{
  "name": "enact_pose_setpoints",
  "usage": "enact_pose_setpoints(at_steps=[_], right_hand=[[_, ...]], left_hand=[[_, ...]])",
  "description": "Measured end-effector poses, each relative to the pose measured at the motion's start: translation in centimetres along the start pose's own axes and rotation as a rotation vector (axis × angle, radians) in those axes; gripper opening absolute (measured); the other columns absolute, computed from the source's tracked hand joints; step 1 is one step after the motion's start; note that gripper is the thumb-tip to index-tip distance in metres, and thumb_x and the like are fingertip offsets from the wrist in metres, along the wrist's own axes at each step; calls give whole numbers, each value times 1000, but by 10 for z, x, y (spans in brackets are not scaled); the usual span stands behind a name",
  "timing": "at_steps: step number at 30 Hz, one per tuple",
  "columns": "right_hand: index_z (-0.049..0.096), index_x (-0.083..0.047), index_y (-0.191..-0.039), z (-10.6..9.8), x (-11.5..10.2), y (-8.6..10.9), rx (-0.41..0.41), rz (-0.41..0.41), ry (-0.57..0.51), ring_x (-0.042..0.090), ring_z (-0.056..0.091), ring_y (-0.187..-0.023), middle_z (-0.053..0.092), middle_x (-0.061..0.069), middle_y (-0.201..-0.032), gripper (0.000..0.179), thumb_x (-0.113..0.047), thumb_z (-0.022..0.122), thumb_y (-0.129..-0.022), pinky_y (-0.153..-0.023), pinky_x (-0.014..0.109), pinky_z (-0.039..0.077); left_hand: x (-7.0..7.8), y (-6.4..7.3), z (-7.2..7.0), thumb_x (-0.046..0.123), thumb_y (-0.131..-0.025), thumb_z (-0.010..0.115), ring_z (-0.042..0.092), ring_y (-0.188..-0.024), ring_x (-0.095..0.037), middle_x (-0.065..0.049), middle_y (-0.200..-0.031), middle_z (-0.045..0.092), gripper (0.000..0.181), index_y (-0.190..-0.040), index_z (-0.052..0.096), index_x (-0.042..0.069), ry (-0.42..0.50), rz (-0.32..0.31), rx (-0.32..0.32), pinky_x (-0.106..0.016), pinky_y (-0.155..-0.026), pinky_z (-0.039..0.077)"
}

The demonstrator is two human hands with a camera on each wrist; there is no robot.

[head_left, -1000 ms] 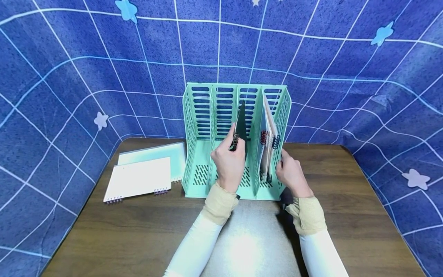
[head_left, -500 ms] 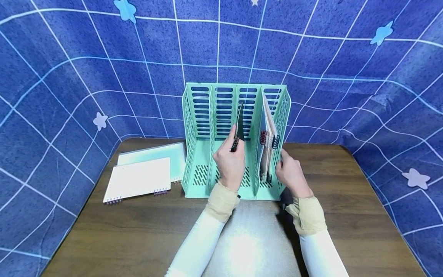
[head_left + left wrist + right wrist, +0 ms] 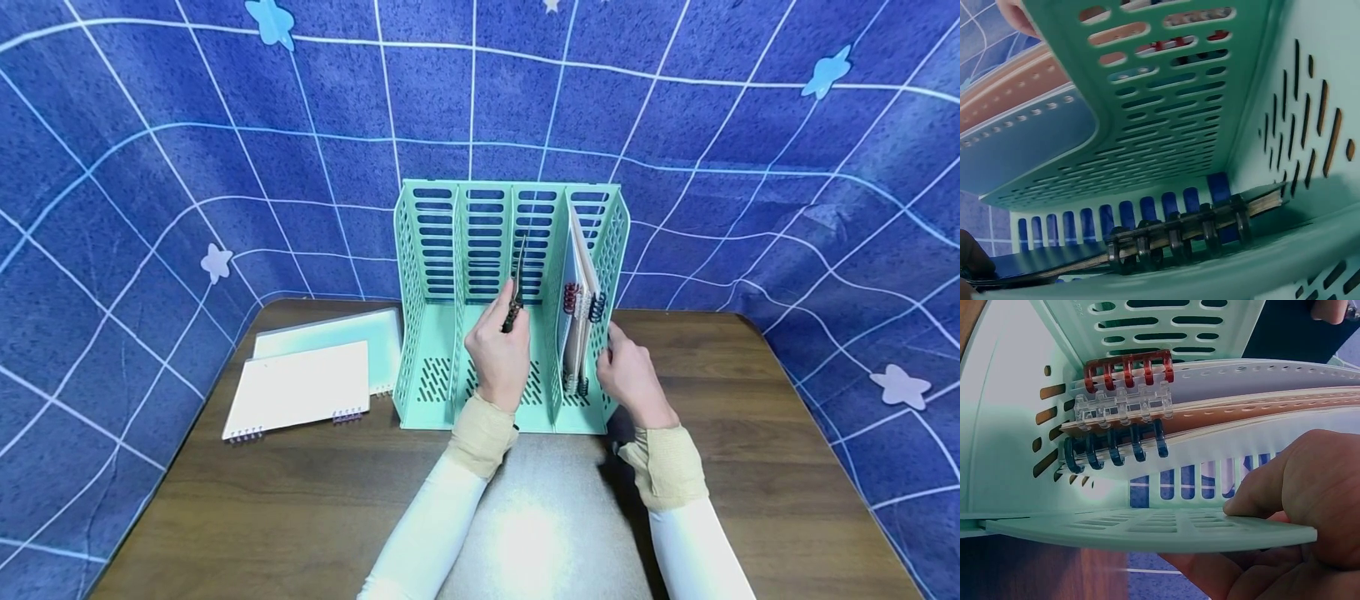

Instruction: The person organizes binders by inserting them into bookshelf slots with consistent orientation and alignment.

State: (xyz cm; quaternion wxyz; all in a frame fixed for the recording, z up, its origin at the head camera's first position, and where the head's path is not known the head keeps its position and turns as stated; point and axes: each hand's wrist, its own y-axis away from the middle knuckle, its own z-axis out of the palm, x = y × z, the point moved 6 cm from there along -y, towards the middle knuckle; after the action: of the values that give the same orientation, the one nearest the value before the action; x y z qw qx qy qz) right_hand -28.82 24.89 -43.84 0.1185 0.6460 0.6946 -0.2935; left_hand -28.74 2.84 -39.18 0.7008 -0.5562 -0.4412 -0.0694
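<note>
Currently, the left hand (image 3: 500, 357) pinches a dark notebook (image 3: 1175, 240) in the third-from-left slot of a green rack (image 3: 429, 329); the right hand (image 3: 634, 379) grips its right wall (image 3: 617, 237). Colour-ringed notebooks (image 3: 587, 260) stand filed rightmost; two pads (image 3: 300, 383) lie unfiled on the worktop (image 3: 300, 508).

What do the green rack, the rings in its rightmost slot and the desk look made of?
Green rack: probably moulded plastic, satin; thin, slotted walls, soft sheen.
Red rings, clear rings and blue rings: likely glossy plastic; bright glints, the clear ones see-through.
Desk: wood or wood-look laminate, unclear which; brown grain, smooth finish with bright glare.
</note>
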Motion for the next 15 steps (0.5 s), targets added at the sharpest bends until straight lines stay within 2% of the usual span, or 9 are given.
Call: enact_pose_setpoints(at_steps=[3, 7, 10, 15], right_hand=[[56, -1, -130, 0, 0, 0, 2, -4, 0, 41, 61, -75, 61, 19, -83, 34, -4, 48, -97, -71, 59, 50], [56, -1, -130, 0, -1, -1, 0, -3, -4, 40, 59, -74, 59, 18, -80, 34, -4, 48, -97, -70, 57, 50], [56, -2, -132, 0, 0, -1, -7, 5, -6, 39, 59, -74, 59, 17, -80, 35, -5, 48, -98, -70, 57, 50], [54, -2, -137, 1, 1, 0, -13, 11, -4, 40, 60, -77, 61, 19, -85, 40, -5, 47, -98, -71, 57, 50]], left_hand=[[-3, 1, 1, -4, -90, 70, 73, -109, -22, -13, -122, 74, 40, -129, 72, 5, -5, -2, -5, -26, -87, 57], [-7, 2, 3, -1, -92, 71, 71, -113, -20, -9, -125, 73, 42, -132, 71, 11, -14, -14, -25, -25, -89, 56], [-9, 3, 4, 0, -92, 71, 71, -114, -20, -8, -127, 73, 43, -133, 71, 15, -57, -15, -46, -28, -89, 57], [-13, 6, 4, 2, -90, 74, 76, -99, -22, -6, -121, 75, 44, -131, 73, 18, -160, -6, -39, -33, -74, 61]])
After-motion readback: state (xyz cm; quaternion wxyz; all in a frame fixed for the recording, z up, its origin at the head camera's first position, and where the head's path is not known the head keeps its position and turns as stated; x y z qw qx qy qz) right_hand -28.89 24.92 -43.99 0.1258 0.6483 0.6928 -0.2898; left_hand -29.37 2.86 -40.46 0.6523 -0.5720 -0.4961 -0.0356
